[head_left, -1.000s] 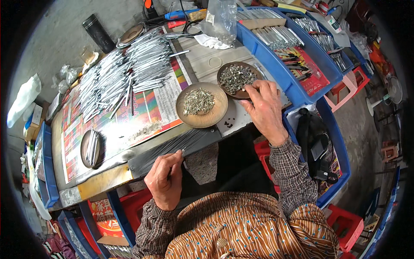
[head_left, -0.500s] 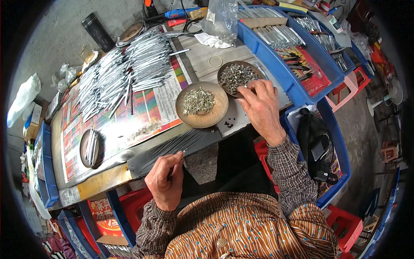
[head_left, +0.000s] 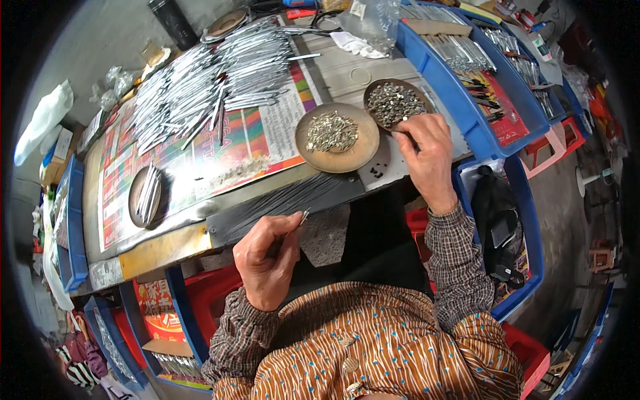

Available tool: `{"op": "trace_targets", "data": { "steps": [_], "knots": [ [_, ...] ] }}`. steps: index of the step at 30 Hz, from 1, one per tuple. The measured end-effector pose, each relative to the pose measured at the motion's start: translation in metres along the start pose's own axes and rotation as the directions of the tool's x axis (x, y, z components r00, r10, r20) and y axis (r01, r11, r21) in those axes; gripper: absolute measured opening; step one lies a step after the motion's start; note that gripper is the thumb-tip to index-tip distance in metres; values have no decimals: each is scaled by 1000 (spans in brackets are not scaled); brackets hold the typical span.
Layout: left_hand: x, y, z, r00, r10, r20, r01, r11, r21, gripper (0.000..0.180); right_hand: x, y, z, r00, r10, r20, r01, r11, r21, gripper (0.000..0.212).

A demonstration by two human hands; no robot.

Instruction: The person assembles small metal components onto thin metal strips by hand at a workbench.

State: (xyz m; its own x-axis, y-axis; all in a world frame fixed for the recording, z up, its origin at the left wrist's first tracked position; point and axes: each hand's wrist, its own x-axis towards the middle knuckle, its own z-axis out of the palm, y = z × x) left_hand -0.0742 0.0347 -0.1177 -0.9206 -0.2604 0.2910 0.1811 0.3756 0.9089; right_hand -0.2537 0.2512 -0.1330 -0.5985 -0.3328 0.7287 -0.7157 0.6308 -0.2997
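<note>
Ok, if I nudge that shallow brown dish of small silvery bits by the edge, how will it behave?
The brown dish is wide, shallow and flat on the bench, so it should slide rather than tip. The silvery bits are heaped loose, so they would probably shift or scatter. The right hand hovers close beside it.

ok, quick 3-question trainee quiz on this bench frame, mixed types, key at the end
1. True or false: the left hand pinches a thin metal piece near the bench edge.
2. The right hand reaches to which dish? A) dark dish of small metal parts B) tan dish of pale slivers C) small dish of rods
3. What colour are the bins at the right of the bench?

Key: 1 true; 2 A; 3 blue.
</note>
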Motion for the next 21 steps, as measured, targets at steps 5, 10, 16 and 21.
{"op": "trace_targets", "data": {
  "steps": [5, 10, 16, 21],
  "knots": [
    [-5, 8, 2, 975, -223, 10, 214, 919, -332, 15, -10, -39, -7, 991, 132, -37, -114, 945, 308, 11],
    [-4, 5, 3, 950, -299, 90, 302, 806, -509, 15, -26, -86, -1, 977, 129, 168, -205, 769, 605, 15],
    [-8, 12, -1, 956, -284, 78, 280, 795, -538, 15, -31, -117, 2, 964, 52, 260, -240, 585, 774, 17],
    [-13, 4, 0, 969, -242, 48, 231, 823, -519, 13, -33, -129, 1, 941, 98, 324, -325, 529, 784, 17]
  ]
}}
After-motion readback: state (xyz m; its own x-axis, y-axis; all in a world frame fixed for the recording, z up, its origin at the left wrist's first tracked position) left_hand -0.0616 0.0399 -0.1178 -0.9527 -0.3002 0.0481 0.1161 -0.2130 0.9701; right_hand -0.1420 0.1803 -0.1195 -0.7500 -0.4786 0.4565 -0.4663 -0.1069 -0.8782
